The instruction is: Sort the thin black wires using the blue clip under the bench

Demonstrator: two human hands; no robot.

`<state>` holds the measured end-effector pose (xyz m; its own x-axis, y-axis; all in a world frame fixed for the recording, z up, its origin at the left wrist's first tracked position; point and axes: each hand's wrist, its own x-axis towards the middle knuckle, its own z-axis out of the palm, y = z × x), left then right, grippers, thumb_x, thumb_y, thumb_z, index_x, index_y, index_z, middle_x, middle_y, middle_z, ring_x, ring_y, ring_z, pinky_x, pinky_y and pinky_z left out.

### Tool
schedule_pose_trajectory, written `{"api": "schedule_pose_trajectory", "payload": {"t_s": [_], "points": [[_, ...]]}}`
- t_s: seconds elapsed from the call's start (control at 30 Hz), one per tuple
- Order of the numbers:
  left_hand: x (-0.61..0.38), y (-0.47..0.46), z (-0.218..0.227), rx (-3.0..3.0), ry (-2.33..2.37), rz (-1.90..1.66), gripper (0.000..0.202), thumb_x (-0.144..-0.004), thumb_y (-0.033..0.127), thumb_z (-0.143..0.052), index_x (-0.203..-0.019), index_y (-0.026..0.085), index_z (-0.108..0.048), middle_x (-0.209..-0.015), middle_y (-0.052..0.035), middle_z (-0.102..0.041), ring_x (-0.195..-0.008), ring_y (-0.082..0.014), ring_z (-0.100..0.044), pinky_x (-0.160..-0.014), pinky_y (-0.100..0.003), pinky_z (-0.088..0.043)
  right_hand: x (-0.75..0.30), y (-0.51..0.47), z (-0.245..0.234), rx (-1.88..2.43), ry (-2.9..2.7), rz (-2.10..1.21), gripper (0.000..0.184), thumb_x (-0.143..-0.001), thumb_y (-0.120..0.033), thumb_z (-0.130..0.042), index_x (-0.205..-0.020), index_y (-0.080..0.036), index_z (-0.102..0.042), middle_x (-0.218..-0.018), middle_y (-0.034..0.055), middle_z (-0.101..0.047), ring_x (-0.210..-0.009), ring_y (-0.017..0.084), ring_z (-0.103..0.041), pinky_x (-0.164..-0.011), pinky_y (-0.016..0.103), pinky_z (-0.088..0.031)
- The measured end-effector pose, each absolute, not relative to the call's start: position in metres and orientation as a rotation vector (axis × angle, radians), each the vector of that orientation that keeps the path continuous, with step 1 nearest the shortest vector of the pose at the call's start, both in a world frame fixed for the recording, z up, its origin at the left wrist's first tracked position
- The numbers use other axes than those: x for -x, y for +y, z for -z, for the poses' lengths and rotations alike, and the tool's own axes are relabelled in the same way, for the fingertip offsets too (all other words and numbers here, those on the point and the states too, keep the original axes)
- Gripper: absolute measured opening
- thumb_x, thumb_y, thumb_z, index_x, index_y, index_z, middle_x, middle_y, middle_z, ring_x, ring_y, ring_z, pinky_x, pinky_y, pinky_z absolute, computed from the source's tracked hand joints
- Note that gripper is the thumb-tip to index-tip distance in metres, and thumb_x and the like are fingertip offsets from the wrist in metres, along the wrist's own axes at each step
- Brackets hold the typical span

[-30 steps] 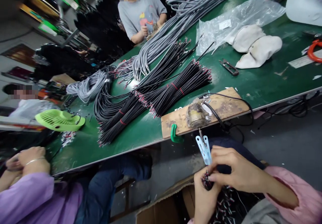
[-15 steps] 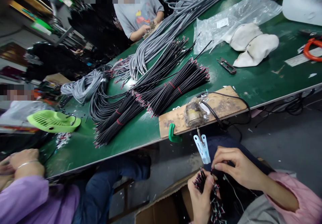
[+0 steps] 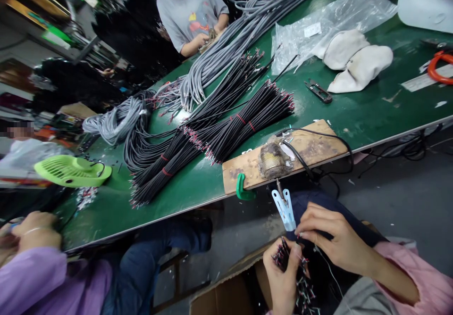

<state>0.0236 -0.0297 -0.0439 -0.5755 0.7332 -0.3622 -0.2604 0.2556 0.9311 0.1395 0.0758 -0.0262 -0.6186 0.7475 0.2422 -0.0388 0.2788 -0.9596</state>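
In my left hand, at the lower right, a bunch of thin black cables with red and white wire ends is gripped; more ends hang below the fingers. Close beside it, my right hand pinches the end of one black cable between thumb and fingertips. Just above the hands hangs a pale blue clothes peg, attached to a thin metal rod that sticks out past the table edge. The rod comes from under a crusted lump on a wooden board.
A green clamp sits at the board's edge. Bundled black cables, grey cables, thread snips and a white glove lie on the green table. A cardboard box stands below. Co-workers sit left and opposite.
My right hand has shifted slightly left and down, its pinch a little nearer the peg's lower end. My left hand stays on the bunch. The view has moved slightly.
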Motion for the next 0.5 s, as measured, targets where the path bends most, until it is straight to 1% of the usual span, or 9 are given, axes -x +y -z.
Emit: {"api": "schedule_pose_trajectory", "payload": {"t_s": [0.07, 0.13, 0.2, 0.27, 0.4, 0.47, 0.5], "points": [[-0.023, -0.029, 0.045, -0.472, 1.651, -1.461, 0.036, -0.072, 0.043, -0.074, -0.057, 0.016, -0.055, -0.049, 0.0052, -0.047, -0.041, -0.0086, -0.045, -0.042, -0.02, -0.038, -0.14, 0.074, 0.024, 0.658, -1.851, -1.399, 0.018, -0.093, -0.018, -0.051, -0.087, -0.016, -0.067, -0.079, 0.0078, -0.064, -0.076, 0.02, -0.056, -0.073, 0.034, -0.046], [-0.022, -0.029, 0.047, -0.517, 1.661, -1.455, 0.035, -0.073, 0.039, -0.074, -0.056, 0.017, -0.054, -0.048, 0.0046, -0.048, -0.044, -0.0095, -0.046, -0.046, -0.021, -0.039, -0.139, 0.072, 0.021, 0.69, -1.826, -1.457, 0.017, -0.093, -0.019, -0.05, -0.086, -0.016, -0.065, -0.08, 0.0077, -0.062, -0.077, 0.02, -0.056, -0.074, 0.034, -0.045], [-0.02, -0.029, 0.048, -0.563, 1.662, -1.438, 0.034, -0.074, 0.038, -0.074, -0.056, 0.017, -0.055, -0.049, 0.0038, -0.05, -0.044, -0.0099, -0.045, -0.046, -0.022, -0.038, -0.139, 0.072, 0.02, 0.72, -1.74, -1.633, 0.018, -0.093, -0.023, -0.05, -0.083, -0.016, -0.063, -0.081, 0.007, -0.06, -0.076, 0.019, -0.056, -0.07, 0.031, -0.045], [-0.017, -0.028, 0.047, -0.611, 1.636, -1.431, 0.033, -0.073, 0.038, -0.074, -0.055, 0.016, -0.058, -0.05, 0.0032, -0.051, -0.043, -0.0102, -0.045, -0.045, -0.023, -0.037, -0.137, 0.072, 0.022, 0.713, -1.586, -1.883, 0.021, -0.092, -0.03, -0.052, -0.08, -0.015, -0.062, -0.08, 0.0055, -0.058, -0.074, 0.017, -0.056, -0.066, 0.028, -0.045], [-0.014, -0.024, 0.037, -0.713, 1.574, -1.473, 0.026, -0.069, 0.032, -0.078, -0.053, 0.017, -0.065, -0.051, 0.0014, -0.055, -0.048, -0.0122, -0.049, -0.052, -0.026, -0.041, -0.132, 0.074, 0.033, 0.636, -1.167, -2.329, 0.025, -0.08, -0.037, -0.065, -0.075, -0.013, -0.062, -0.071, 0.0008, -0.055, -0.065, 0.013, -0.051, -0.063, 0.025, -0.042], [-0.014, -0.023, 0.028, -0.753, 1.576, -1.512, 0.018, -0.066, 0.029, -0.08, -0.055, 0.018, -0.07, -0.053, 0.0004, -0.06, -0.049, -0.0129, -0.051, -0.055, -0.026, -0.042, -0.128, 0.078, 0.034, 0.662, -0.993, -2.424, 0.026, -0.075, -0.038, -0.069, -0.073, -0.012, -0.063, -0.065, -0.001, -0.053, -0.059, 0.011, -0.046, -0.058, 0.023, -0.038], [-0.013, -0.022, 0.024, -0.769, 1.586, -1.535, 0.015, -0.064, 0.027, -0.081, -0.057, 0.019, -0.072, -0.054, 0.0001, -0.062, -0.049, -0.0131, -0.052, -0.056, -0.026, -0.042, -0.126, 0.082, 0.033, 0.693, -0.967, -2.406, 0.027, -0.074, -0.038, -0.07, -0.073, -0.012, -0.063, -0.065, -0.0012, -0.053, -0.058, 0.01, -0.045, -0.057, 0.023, -0.036]]}}
